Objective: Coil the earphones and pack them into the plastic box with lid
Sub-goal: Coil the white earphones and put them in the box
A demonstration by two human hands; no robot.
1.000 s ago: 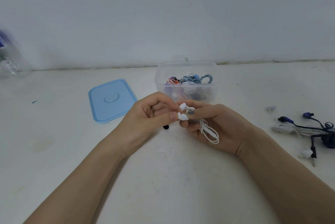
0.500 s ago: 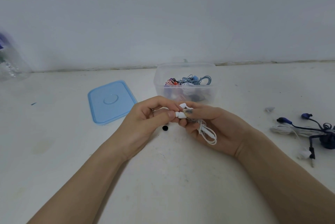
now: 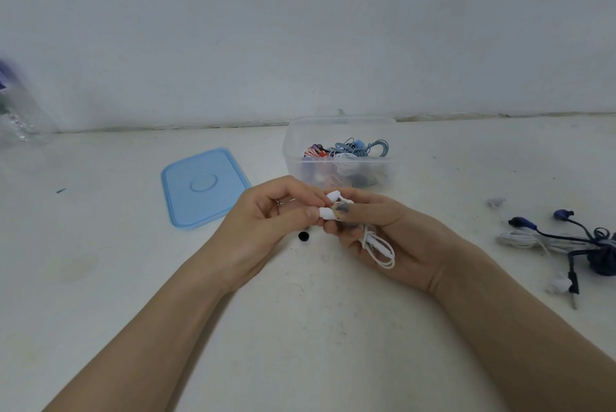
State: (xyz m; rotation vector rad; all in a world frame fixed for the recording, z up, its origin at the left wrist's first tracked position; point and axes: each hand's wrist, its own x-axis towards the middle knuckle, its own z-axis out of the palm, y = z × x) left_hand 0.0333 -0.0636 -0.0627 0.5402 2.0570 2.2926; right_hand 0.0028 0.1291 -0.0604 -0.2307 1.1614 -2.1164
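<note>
Since half a second earlier little had shifted: both hands stayed over the middle of the surface, and the white earbud tips sat a touch higher between the fingertips. The left hand (image 3: 263, 218) pinched one white earbud tip between thumb and forefinger. The right hand (image 3: 383, 228) curled round the coiled white wired earphones (image 3: 376, 243), its thumb pressed over the top of the bundle. The two buds pointed left, toward the left hand, and the loops of cable ran down and to the right across the right palm, so the bundle's long axis slanted from upper left to lower right.

Just beyond the hands stood the clear plastic box (image 3: 340, 131), open, with several coiled earphones in blue, white and red inside. The flat light-blue plastic lid (image 3: 203, 186) lay on the surface to its left, apart from it. A small round black ear tip (image 3: 303, 236) lay near the left hand. Far to the right lay loose dark-blue earphones (image 3: 586, 241) tangled with a white cable (image 3: 520, 240). The off-white surface (image 3: 300, 328) was scuffed and met a pale wall (image 3: 300, 28) behind.
</note>
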